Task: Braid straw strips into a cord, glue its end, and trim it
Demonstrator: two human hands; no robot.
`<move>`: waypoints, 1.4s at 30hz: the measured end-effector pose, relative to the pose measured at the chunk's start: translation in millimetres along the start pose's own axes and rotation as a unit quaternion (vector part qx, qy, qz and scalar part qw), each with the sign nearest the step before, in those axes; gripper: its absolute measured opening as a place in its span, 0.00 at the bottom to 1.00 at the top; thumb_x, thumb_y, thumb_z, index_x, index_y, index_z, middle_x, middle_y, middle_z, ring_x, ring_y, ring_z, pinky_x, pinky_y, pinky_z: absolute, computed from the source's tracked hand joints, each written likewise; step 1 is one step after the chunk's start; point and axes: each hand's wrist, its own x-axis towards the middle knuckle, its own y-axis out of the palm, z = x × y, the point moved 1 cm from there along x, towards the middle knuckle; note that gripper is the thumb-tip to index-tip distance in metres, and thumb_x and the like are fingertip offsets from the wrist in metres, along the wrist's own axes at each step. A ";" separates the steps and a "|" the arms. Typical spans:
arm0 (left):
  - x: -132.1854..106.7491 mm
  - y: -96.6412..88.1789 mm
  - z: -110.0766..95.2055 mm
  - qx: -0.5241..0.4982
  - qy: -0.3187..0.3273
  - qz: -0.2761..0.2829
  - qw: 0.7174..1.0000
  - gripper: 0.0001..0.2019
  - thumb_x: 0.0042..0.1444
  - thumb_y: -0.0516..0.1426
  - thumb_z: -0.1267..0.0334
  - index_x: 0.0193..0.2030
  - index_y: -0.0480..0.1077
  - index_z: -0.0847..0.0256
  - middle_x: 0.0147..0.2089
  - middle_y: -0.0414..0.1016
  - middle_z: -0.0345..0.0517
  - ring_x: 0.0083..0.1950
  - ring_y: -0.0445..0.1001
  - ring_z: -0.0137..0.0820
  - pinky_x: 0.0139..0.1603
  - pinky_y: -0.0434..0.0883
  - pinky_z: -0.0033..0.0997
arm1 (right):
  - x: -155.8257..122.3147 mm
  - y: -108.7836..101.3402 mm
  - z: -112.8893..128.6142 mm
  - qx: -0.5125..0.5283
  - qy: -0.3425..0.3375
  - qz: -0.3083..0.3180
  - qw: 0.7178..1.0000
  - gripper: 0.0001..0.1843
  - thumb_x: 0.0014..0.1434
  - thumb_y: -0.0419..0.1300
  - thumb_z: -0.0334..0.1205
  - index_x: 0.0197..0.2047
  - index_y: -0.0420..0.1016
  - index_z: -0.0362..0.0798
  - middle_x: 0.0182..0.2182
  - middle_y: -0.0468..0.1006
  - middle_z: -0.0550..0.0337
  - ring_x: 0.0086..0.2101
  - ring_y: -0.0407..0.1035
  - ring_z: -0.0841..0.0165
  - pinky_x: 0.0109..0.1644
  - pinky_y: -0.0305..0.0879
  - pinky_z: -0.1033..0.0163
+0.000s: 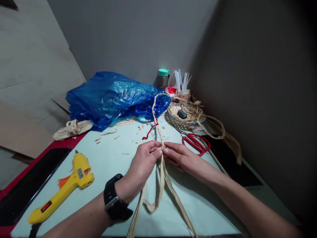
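Pinching braid (159, 133) with left hand (143, 162) and right hand (182, 157); keep strands (162, 180) flat toward 6 o'clock, tension even.

Plain grey walls (138, 36), darker at right, stand behind a pale-topped table (210, 211)

Braid (160, 135) – rough fibre; bag (109, 94) – glossy plast.

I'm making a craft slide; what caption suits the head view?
Left hand and right hand pinch a braided cord with loose strands trailing, scissors and glue gun nearby.
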 end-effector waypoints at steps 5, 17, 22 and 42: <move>-1.0 -1.3 -1.0 0.020 -0.011 -0.003 1.000 0.12 0.52 0.60 0.68 0.43 0.64 0.59 0.25 0.72 0.34 0.20 0.61 0.20 0.22 0.52 0.20 | -9.1 -0.1 -0.9 0.094 0.036 0.024 0.995 0.18 0.64 0.54 0.52 0.38 0.69 0.44 0.21 0.55 0.71 0.20 0.46 0.76 0.23 0.43 0.67; -1.1 -3.1 -10.8 0.120 0.009 0.024 0.992 0.11 0.50 0.60 0.68 0.39 0.62 0.59 0.25 0.72 0.36 0.27 0.67 0.26 0.30 0.61 0.26 | -8.9 -0.4 -10.2 0.062 0.022 -0.028 0.997 0.19 0.65 0.52 0.50 0.27 0.61 0.47 0.20 0.55 0.69 0.20 0.47 0.76 0.23 0.42 0.67; -0.1 -7.4 -8.1 0.228 0.040 0.024 0.972 0.08 0.54 0.58 0.64 0.39 0.62 0.57 0.23 0.70 0.34 0.26 0.66 0.28 0.27 0.59 0.27 | -7.8 -1.2 -12.7 0.018 -0.002 -0.037 0.999 0.20 0.64 0.53 0.52 0.27 0.66 0.46 0.20 0.56 0.69 0.22 0.48 0.75 0.25 0.43 0.66; 1.5 -10.1 -19.3 0.345 0.034 0.084 0.934 0.13 0.62 0.51 0.62 0.26 0.65 0.60 0.20 0.69 0.37 0.21 0.60 0.23 0.24 0.57 0.25 | -6.6 -11.1 -8.5 0.145 0.072 -0.032 0.986 0.14 0.58 0.59 0.44 0.28 0.72 0.42 0.18 0.66 0.66 0.16 0.46 0.80 0.20 0.37 0.68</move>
